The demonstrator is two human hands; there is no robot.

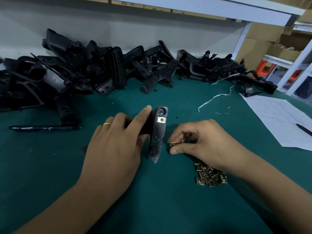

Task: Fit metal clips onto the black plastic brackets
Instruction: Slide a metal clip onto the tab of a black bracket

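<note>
My left hand [116, 142] grips a black plastic bracket [157, 132] standing on edge on the green mat, index finger stretched along its top. One metal clip [161, 119] sits on the bracket near its upper hole. My right hand [200, 139] pinches another metal clip [172, 144] between thumb and fingers, just right of the bracket's lower end and apart from it. A small heap of loose metal clips [210, 174] lies on the mat under my right wrist.
A long pile of black brackets [101, 68] runs across the back of the table. A black pen [43, 127] lies at the left. Paper sheets [276, 119] with a second pen [303, 129] lie at the right. A white strap [217, 95] trails mid-right.
</note>
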